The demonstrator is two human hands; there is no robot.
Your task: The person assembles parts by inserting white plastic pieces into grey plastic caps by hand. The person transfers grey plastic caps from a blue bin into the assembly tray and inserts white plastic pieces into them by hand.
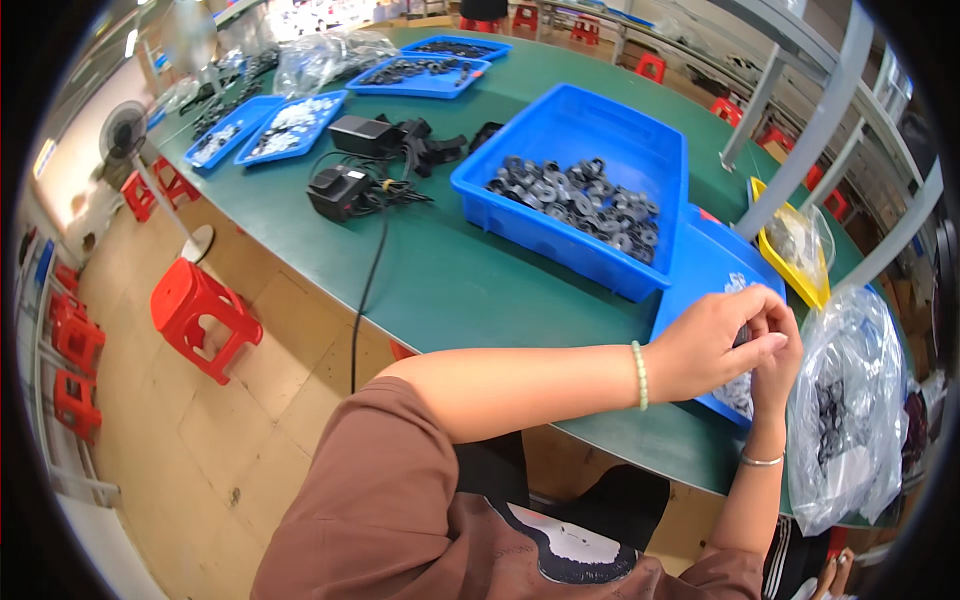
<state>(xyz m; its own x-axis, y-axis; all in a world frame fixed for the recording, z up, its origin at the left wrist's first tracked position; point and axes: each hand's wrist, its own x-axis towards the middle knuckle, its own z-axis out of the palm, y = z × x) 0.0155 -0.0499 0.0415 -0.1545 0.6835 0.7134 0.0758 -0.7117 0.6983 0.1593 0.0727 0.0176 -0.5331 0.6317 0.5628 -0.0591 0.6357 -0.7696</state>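
Note:
My left hand (708,338), with a pale green bead bracelet at the wrist, meets my right hand (778,352) above a shallow blue tray (690,285). The fingers of both are curled together around a small dark part (742,335), mostly hidden by them. Small clear pieces (735,394) lie in the tray under my hands. Left of the tray stands a deep blue bin (570,235) holding many dark grey and black ring-shaped parts (585,200).
A clear plastic bag (850,410) with black parts lies right of my right arm. Beyond it is a yellow tray (795,245) by grey metal posts (815,120). Black power adapters (342,190) with cables lie left of the bin; a red stool (203,318) stands on the floor.

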